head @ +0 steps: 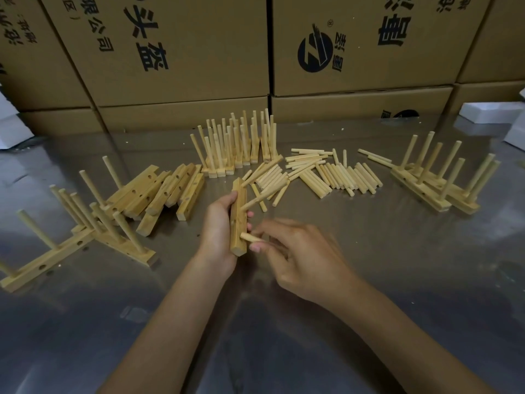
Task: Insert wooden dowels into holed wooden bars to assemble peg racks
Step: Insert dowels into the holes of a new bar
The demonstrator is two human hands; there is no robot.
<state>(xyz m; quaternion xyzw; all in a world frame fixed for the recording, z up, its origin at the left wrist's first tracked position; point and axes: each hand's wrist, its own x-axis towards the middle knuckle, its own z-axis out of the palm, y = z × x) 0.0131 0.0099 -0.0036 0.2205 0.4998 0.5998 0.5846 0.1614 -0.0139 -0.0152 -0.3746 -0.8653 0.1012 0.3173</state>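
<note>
Your left hand grips a holed wooden bar upright above the steel table — one dowel already seated. Your right hand, motion-blurred, pinches a second dowel at a lower hole — loose dowels lie beyond.

Beyond what I grip, a wall of stacked cardboard boxes with black printed characters and a round logo closes off the shiny metal table. White foam pieces lie far right of it; another white piece far left.
</note>
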